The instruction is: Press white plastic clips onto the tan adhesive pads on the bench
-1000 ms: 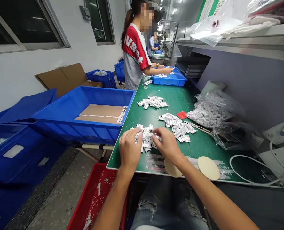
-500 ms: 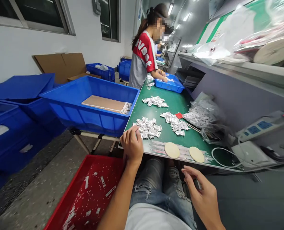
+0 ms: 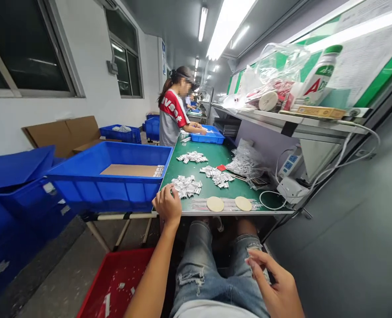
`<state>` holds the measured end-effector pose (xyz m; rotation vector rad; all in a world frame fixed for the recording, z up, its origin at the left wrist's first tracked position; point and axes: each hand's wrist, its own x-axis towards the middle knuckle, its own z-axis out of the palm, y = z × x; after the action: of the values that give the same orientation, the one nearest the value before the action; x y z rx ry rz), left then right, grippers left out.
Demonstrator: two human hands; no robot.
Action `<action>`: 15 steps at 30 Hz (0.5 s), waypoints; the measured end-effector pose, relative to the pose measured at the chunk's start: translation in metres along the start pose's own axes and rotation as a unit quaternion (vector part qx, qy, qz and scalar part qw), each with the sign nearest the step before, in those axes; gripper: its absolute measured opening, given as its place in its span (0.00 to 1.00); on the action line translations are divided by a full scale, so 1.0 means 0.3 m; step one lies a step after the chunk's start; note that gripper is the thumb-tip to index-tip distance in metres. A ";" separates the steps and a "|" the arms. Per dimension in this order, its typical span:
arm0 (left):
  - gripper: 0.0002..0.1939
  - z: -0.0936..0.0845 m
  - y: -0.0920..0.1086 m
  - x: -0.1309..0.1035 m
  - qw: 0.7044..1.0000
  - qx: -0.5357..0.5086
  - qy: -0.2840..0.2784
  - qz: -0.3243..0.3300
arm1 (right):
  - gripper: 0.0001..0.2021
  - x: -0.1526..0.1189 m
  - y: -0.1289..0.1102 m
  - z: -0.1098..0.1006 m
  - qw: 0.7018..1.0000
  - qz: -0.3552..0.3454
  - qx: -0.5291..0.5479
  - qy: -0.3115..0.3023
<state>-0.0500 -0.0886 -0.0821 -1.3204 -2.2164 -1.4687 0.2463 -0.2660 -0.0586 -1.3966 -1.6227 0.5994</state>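
My left hand point(image 3: 167, 204) rests at the front left corner of the green-topped table point(image 3: 216, 152), its fingers curled and the inside of the grip hidden. Just beyond its thumb lies a pile of small white printed pieces point(image 3: 186, 186). My right hand point(image 3: 273, 282) hangs above my right thigh, off the table, fingers bent and apart with nothing visible in them. Along the front edge, two round cream discs point(image 3: 215, 204) lie on clear strips point(image 3: 199, 204). Another pile of white pieces point(image 3: 217, 176) sits behind the discs.
A large blue bin point(image 3: 99, 190) stands left of the table; a red bin point(image 3: 116, 269) is below it. Plastic-bagged pieces point(image 3: 245, 161) lie at the right beside a power strip point(image 3: 290, 163). Overhead right runs a loaded shelf point(image 3: 275, 117). A co-worker point(image 3: 174, 110) handles things in a blue tray point(image 3: 207, 137).
The view has tilted upward, showing more of the ceiling and shelf. My left hand stays at the table corner, and my right hand keeps much the same pose, now farther from the table edge.
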 end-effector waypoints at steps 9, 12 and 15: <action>0.13 -0.042 0.066 0.006 0.996 0.018 -0.044 0.070 | 0.14 0.072 0.023 -0.061 1.000 -0.023 -0.007 0.001; 0.14 -0.014 0.153 0.011 0.982 0.008 -0.128 0.141 | 0.14 0.152 0.029 -0.083 0.998 -0.041 -0.035 -0.027; 0.16 0.079 0.268 0.030 0.944 -0.010 -0.251 0.215 | 0.15 0.276 0.041 -0.091 0.993 -0.070 -0.072 -0.057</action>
<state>0.0117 -0.0546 -0.0361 -2.2137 -1.9630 -1.0805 0.2781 -0.1891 -0.0298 -1.3572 -1.8706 0.4961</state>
